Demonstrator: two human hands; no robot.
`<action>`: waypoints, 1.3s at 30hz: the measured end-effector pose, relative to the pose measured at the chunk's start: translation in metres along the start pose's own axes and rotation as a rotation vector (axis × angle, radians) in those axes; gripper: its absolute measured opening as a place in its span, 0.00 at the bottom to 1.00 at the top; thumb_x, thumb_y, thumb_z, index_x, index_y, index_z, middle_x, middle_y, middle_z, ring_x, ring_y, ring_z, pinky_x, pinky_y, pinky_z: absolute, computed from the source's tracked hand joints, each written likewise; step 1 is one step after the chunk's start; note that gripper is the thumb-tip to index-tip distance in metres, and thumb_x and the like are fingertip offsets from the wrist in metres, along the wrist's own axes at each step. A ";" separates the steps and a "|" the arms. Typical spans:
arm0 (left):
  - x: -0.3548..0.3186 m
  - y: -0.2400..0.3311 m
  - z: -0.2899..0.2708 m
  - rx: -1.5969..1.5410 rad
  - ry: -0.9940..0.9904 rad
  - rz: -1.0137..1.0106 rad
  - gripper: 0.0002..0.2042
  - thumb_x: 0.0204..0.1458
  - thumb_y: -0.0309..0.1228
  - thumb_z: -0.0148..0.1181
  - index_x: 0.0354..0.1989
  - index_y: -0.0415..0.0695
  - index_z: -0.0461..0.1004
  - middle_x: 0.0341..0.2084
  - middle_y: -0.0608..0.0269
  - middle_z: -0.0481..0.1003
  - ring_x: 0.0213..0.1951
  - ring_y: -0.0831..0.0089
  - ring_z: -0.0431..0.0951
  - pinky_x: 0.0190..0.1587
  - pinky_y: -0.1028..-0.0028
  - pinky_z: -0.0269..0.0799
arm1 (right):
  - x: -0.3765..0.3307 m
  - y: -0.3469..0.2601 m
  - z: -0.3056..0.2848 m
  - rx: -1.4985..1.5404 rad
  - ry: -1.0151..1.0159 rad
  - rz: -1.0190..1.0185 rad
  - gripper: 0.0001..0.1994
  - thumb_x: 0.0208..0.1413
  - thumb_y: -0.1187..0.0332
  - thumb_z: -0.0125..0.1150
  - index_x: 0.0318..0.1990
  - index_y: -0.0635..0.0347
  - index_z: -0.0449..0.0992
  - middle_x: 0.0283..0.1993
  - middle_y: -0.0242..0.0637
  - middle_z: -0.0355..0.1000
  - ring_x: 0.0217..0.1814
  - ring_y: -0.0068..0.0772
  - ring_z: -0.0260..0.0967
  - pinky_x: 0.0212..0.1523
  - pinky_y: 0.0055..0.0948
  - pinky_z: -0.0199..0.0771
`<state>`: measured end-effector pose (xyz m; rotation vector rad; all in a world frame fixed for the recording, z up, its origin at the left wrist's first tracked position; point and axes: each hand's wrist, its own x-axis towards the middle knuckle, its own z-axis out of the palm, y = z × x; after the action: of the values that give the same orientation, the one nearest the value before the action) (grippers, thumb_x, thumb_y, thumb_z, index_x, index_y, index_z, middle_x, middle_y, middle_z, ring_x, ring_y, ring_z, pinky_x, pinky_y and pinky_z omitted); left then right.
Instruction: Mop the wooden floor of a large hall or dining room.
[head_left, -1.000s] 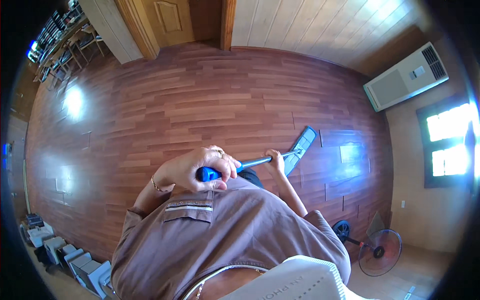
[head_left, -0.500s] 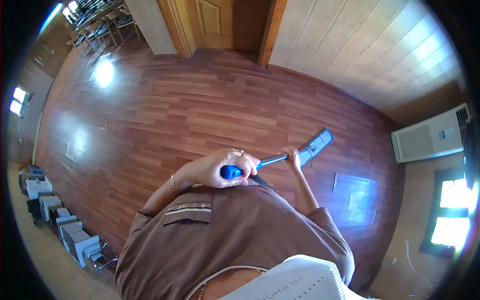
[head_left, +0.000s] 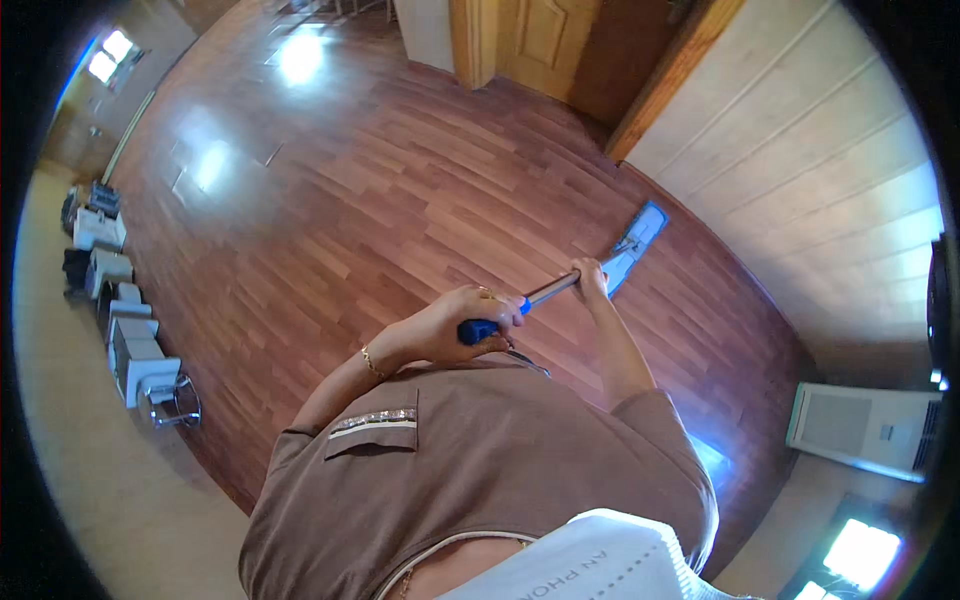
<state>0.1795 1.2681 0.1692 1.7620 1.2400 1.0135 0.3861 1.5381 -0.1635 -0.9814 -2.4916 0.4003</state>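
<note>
A flat mop (head_left: 636,246) with a blue-grey rectangular head lies on the wooden floor, ahead and to the right of me. Its metal pole slants back toward my chest and ends in a blue grip. My left hand (head_left: 462,322), with a ring and a bracelet at the wrist, is wrapped round the blue grip at the pole's top end. Lower down, my right hand (head_left: 590,277) grips the metal part with the arm stretched out. Part of the mop head is hidden behind the right hand.
A panelled wall (head_left: 790,170) and a wooden door (head_left: 540,45) stand ahead on the right. At the right is a white floor-standing air conditioner (head_left: 850,425). White chairs and boxy furniture (head_left: 140,350) line the left wall. Window light glares off the brown plank floor (head_left: 400,230).
The view has turned to the right, so the door and panelled wall sit nearer. The mop head has moved forward, closer to the wall's foot. Both hands keep their hold on the pole.
</note>
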 end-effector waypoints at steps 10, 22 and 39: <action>-0.108 0.086 -0.043 0.372 0.318 -0.029 0.06 0.42 0.27 0.66 0.27 0.47 0.73 0.34 0.65 0.78 0.46 0.64 0.77 0.52 0.58 0.64 | 0.072 -0.222 -0.007 0.242 -0.252 -0.585 0.21 0.42 0.51 0.67 0.14 0.58 0.67 0.16 0.45 0.65 0.17 0.51 0.62 0.22 0.45 0.62; -0.255 0.214 -0.050 0.632 0.565 0.194 0.13 0.39 0.37 0.69 0.22 0.47 0.70 0.20 0.67 0.71 0.23 0.70 0.73 0.39 0.64 0.72 | -0.010 -0.497 0.022 0.573 -0.837 -0.977 0.08 0.36 0.63 0.65 0.26 0.52 0.78 0.24 0.45 0.72 0.30 0.51 0.72 0.31 0.47 0.68; -0.416 0.264 -0.030 0.746 0.811 0.479 0.23 0.41 0.43 0.72 0.40 0.46 0.69 0.17 0.69 0.74 0.20 0.76 0.76 0.31 0.70 0.74 | -0.124 -0.676 0.031 0.902 -1.414 -1.104 0.15 0.40 0.65 0.67 0.25 0.62 0.65 0.22 0.36 0.62 0.27 0.25 0.60 0.27 0.30 0.58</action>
<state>0.1586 0.8060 0.3404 2.3871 1.9097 1.8282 0.0643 0.9703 0.0530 1.4455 -2.6398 1.9372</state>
